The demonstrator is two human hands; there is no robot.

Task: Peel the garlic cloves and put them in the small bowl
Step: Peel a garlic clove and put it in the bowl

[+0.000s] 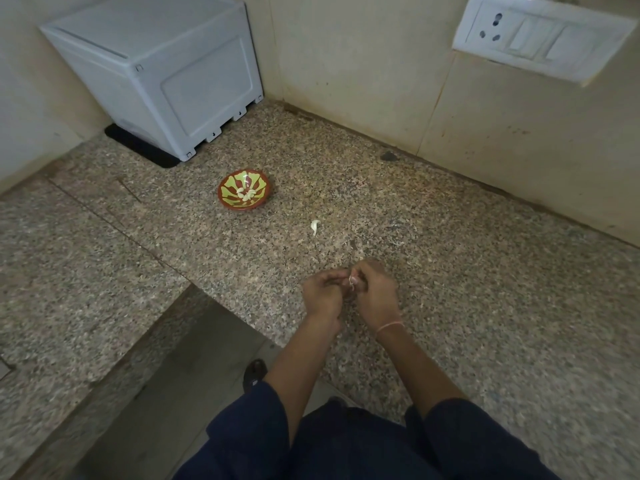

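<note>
My left hand (322,292) and my right hand (375,294) meet just above the granite counter, fingers curled round a garlic clove (351,281) pinched between them; a strip of pale skin hangs from it. Most of the clove is hidden by my fingers. One loose white clove (314,226) lies on the counter beyond my hands. Further back and to the left stands the small red and green bowl (227,199), with a few peeled cloves (246,194) inside.
A white box-like appliance (166,71) sits on a black mat in the back left corner. A wall socket with switches (540,36) is at the upper right. The counter edge (214,299) steps down to the floor at my left.
</note>
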